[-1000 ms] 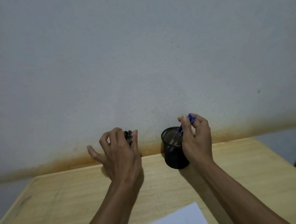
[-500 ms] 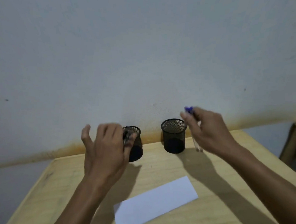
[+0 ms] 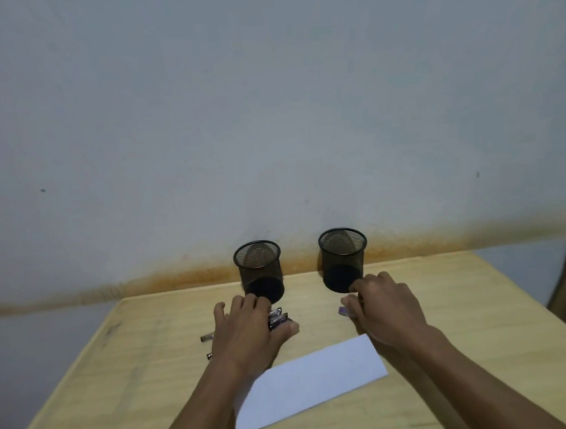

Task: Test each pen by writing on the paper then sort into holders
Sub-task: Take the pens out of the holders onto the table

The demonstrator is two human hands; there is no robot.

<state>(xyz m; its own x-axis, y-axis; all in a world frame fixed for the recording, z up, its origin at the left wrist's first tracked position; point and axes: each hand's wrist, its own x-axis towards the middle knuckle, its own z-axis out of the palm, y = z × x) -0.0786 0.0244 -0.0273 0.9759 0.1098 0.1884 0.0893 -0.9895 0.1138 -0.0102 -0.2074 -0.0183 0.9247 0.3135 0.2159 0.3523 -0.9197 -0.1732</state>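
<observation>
Hands are both low over the wooden table (image 3: 466, 318) right now, so here's what I've got on my feed. My left hand (image 3: 246, 334) is palm-down with the fingers curled over a bunch of pens (image 3: 277, 319); their dark and purplish cap ends stick out past the thumb side, and a couple of tip ends (image 3: 207, 337) poke out on the other side of the hand, lying on the wood. So that hand is closed loosely around the bundle, pressing it down onto the table. My right hand (image 3: 385, 311) is also knuckles-up, fingers bent in, pinching one pen (image 3: 345, 311), and only its purple-blue end shows at the fingertips. The rest of that pen is hidden under the hand, so I can't tell how it's angled. Two black mesh holders sit at the back edge near the wall: the left holder (image 3: 260, 271) is just beyond my left fingers and the right holder (image 3: 343, 260) is just beyond my right knuckles, which overlap its base in the picture. I can't tell if they're actually touching it. Both holders look upright and I don't see any pens inside through the mesh. The white paper (image 3: 310, 385) lies flat between my forearms, closer to me than either hand, turned at a slant, with my left wrist over its near-left corner. It's a bit blurry, but no marks show on the sheet.
</observation>
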